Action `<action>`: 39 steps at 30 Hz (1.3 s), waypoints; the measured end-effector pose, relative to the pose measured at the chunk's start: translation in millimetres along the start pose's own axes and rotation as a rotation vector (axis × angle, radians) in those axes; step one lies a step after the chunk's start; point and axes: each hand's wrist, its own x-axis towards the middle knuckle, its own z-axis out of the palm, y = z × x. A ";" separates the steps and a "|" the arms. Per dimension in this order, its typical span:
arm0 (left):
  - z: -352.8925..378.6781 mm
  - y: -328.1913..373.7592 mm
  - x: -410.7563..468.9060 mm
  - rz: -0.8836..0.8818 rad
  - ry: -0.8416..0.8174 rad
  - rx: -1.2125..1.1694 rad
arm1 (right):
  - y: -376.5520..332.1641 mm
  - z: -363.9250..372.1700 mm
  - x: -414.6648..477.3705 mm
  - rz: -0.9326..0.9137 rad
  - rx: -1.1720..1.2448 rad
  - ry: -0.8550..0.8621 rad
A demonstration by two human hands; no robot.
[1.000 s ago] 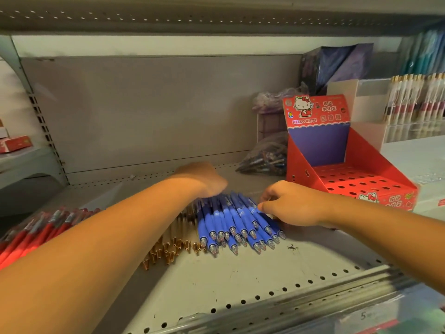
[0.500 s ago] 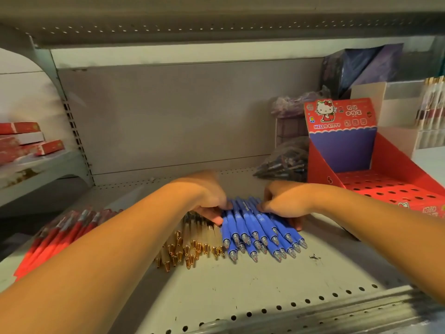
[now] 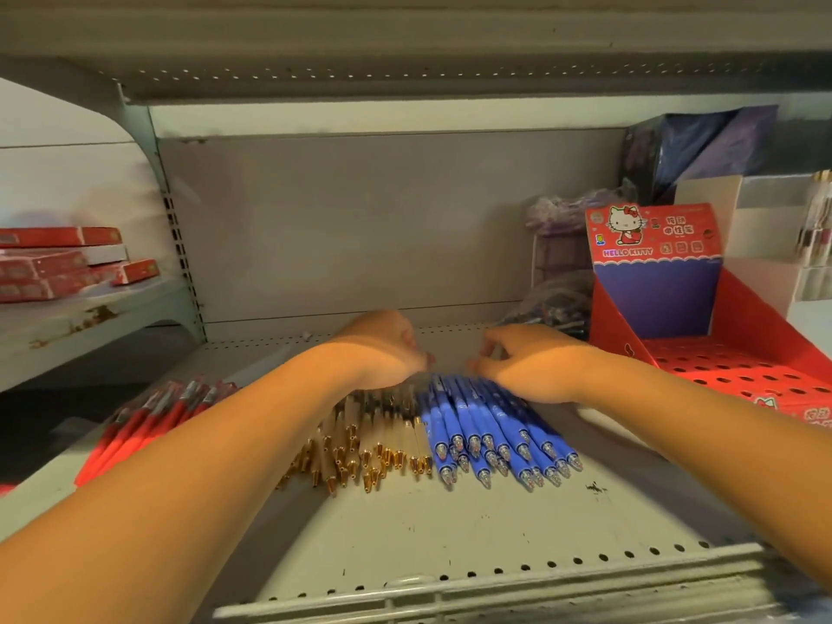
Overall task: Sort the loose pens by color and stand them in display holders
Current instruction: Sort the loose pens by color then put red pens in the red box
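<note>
Blue pens [image 3: 486, 425], shelf [image 3: 450, 524] centre; pale pens [image 3: 382, 439] at 9 o'clock; red holder [image 3: 738, 376] at 3 o'clock; left hand [image 3: 382, 349], right hand [image 3: 526, 367] over far ends, curled, grip unclear

The blue pens [image 3: 490, 425] in the middle are bright, with clear tips. Left of them lie cream pens [image 3: 396, 439] with gold tips, then red pens [image 3: 148, 416]. On the right, the display holder [image 3: 743, 376] is red with rows of dark holes; its header shows a white cartoon cat above a deep blue panel. The shelf [image 3: 450, 524] is pale grey.
</note>
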 end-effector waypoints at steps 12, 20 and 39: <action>-66.1 -109.1 -83.0 -0.186 0.175 0.137 | -96.5 15.0 7.7 -0.307 0.167 -0.115; -86.9 -196.1 -117.3 -0.380 0.281 -0.033 | -198.5 40.0 20.7 -0.301 0.167 -0.091; -80.7 -209.9 -89.8 -0.589 -0.131 -0.193 | -298.1 75.5 66.5 -0.081 -0.004 -0.110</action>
